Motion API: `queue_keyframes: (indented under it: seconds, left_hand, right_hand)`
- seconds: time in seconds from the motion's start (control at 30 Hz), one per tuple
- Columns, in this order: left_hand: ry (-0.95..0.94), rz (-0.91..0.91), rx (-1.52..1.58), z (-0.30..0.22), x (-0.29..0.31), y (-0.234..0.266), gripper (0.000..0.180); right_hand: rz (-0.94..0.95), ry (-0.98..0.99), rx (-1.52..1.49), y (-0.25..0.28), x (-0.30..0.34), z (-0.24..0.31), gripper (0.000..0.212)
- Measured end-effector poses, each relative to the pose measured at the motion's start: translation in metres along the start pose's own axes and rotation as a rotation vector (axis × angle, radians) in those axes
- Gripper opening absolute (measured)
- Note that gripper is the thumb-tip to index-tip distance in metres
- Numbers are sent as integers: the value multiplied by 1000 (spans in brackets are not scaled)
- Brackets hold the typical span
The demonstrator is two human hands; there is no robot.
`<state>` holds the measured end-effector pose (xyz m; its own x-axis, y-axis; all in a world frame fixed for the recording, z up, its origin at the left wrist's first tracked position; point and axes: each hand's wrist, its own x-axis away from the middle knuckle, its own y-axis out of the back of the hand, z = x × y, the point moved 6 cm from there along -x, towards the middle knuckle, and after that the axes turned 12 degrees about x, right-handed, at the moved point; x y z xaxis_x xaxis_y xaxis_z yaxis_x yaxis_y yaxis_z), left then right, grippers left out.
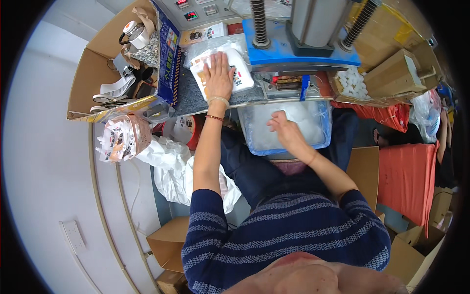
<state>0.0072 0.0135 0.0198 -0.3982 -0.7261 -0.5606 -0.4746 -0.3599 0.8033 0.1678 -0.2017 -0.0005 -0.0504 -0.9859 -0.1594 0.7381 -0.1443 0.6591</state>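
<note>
My left hand [219, 78] lies flat, fingers spread, on a stack of white printed pouches [242, 77] on the grey speckled worktop. Clear plastic wrap shows around the stack. My right hand [290, 134] hovers over a tub lined with a blue plastic bag [320, 143], just below the worktop's front edge. White, fluffy-looking contents [306, 113] fill the tub. The right fingers are curled in together, and whatever they may hold is hidden. Behind the tub stands a press with a blue plate [303, 56], with a small metal fixture [286, 82] beneath it.
An open cardboard box [93, 63] at the left holds a jar, scissors and a paper roll. A container of small packets [122, 137] hangs below it. Small white pieces [351, 82] sit in a box at the right. Red-orange sheeting [406, 176] covers something farther right.
</note>
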Motion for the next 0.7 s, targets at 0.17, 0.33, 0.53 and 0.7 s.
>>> queue_keyframes:
  seconds: [0.17, 0.33, 0.53, 0.7]
  left_hand:
    - [-38, 54, -154, -1, -8, -10, 63]
    - [33, 227, -318, 0, -9, -12, 63]
    - [-147, -63, -86, -2, 10, 9, 36]
    - [-216, -126, -122, -12, 12, 10, 45]
  right_hand:
    - [-19, 29, 184, 129, 33, -6, 12]
    - [-363, 182, 577, 257, 54, -12, 13]
    - [-829, 169, 781, 434, 41, 10, 15]
    - [-685, -22, 813, 490, 2, -53, 22]
